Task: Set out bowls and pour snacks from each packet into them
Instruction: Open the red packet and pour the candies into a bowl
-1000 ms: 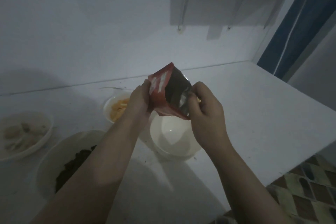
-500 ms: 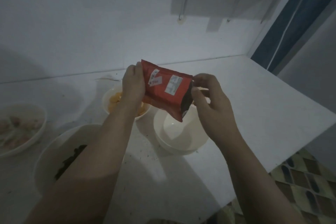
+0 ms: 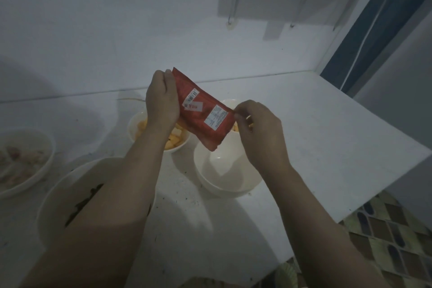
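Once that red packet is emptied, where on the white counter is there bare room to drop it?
The bare stretch of white counter right of the empty white bowl, out to the counter's right edge. Left is crowded: the bowl of yellow snacks, the big bowl of dark snacks and the far-left bowl sit close. Both hands hold the red packet.

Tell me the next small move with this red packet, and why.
Probably tip the red packet further so its right end dips over the empty white bowl. The left hand grips its upper end, the right hand pinches the lower right edge, and the packet already slants down above that bowl. Whether it is open cannot be told.
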`<action>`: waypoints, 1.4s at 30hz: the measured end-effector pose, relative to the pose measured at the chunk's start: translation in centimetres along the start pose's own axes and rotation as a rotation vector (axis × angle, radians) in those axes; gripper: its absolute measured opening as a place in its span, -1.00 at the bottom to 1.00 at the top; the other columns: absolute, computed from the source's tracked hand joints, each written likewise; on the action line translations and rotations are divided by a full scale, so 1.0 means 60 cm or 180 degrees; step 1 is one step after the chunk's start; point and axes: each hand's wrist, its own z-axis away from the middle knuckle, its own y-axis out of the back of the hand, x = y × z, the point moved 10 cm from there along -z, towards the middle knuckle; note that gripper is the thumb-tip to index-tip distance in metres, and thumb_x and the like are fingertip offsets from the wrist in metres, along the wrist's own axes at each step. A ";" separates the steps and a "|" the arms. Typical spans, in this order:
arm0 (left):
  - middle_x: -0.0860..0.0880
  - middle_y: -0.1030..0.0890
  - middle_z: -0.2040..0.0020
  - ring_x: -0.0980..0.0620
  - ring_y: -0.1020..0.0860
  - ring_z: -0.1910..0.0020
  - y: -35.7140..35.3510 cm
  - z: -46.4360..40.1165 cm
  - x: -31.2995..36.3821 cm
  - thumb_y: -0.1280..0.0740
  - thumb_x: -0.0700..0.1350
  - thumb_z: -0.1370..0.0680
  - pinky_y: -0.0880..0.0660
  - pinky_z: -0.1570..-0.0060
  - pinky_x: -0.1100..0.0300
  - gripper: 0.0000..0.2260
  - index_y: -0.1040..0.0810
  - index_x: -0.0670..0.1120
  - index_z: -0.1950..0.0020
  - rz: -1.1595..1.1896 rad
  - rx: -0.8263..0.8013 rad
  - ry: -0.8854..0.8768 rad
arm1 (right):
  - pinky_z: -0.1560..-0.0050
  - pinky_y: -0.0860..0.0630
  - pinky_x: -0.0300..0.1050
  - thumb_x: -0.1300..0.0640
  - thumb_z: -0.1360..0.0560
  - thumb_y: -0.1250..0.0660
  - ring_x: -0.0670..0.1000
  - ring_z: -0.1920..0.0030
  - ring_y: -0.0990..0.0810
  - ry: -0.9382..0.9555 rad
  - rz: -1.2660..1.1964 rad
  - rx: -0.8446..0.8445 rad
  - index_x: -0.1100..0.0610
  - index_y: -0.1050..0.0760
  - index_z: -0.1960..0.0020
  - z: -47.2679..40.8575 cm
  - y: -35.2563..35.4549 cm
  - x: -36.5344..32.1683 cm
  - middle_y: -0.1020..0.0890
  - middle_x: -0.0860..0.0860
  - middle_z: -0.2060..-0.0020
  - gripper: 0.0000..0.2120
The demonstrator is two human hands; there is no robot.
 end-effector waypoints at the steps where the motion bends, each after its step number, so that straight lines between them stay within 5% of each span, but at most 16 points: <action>1: 0.07 -0.35 0.31 0.17 -0.37 0.34 0.001 0.000 0.001 -0.01 0.03 -0.68 -0.33 0.31 0.32 -0.70 -0.29 -0.13 0.13 -0.0044 -0.0004 -0.0022 | 0.26 -0.35 -0.45 0.12 -0.61 -0.26 -0.15 0.22 -0.47 0.0007 0.0015 -0.0020 0.05 -0.54 -0.02 -0.002 -0.004 0.003 -0.54 -0.16 0.14 -0.92; 5: 0.07 -0.33 0.32 0.17 -0.36 0.36 0.003 0.003 0.000 0.00 0.02 -0.69 -0.29 0.40 0.43 -0.70 -0.27 -0.14 0.11 -0.0119 -0.0034 -0.0056 | 0.27 -0.37 -0.42 0.13 -0.59 -0.29 -0.20 0.24 -0.48 -0.0098 -0.0165 -0.0101 0.04 -0.55 0.04 -0.008 -0.011 0.014 -0.55 -0.15 0.16 -0.92; 15: 0.07 -0.34 0.32 0.17 -0.35 0.36 0.006 0.003 0.012 0.00 0.02 -0.69 -0.29 0.33 0.31 -0.71 -0.27 -0.13 0.12 -0.0114 -0.0031 -0.0201 | 0.27 -0.36 -0.39 0.13 -0.58 -0.29 -0.20 0.24 -0.50 -0.0243 -0.0265 -0.0183 -0.03 -0.49 0.12 -0.008 -0.012 0.021 -0.56 -0.15 0.18 -0.88; 20: 0.07 -0.34 0.31 0.17 -0.37 0.34 0.007 0.007 0.014 0.01 0.03 -0.69 -0.30 0.37 0.45 -0.71 -0.28 -0.13 0.10 -0.0168 -0.0065 -0.0186 | 0.25 -0.38 -0.35 0.11 -0.58 -0.29 -0.18 0.23 -0.51 -0.0267 -0.0265 -0.0255 -0.03 -0.49 0.12 -0.009 -0.009 0.021 -0.56 -0.15 0.19 -0.89; 42: 0.08 -0.37 0.31 0.18 -0.41 0.34 0.001 0.024 0.038 -0.01 0.06 -0.68 -0.31 0.36 0.47 -0.71 -0.30 -0.09 0.10 -0.0001 -0.0199 -0.0317 | 0.26 -0.26 -0.52 0.15 -0.60 -0.27 -0.25 0.24 -0.47 -0.0362 -0.0280 -0.0141 0.00 -0.51 0.06 0.011 0.004 0.034 -0.52 -0.18 0.19 -0.91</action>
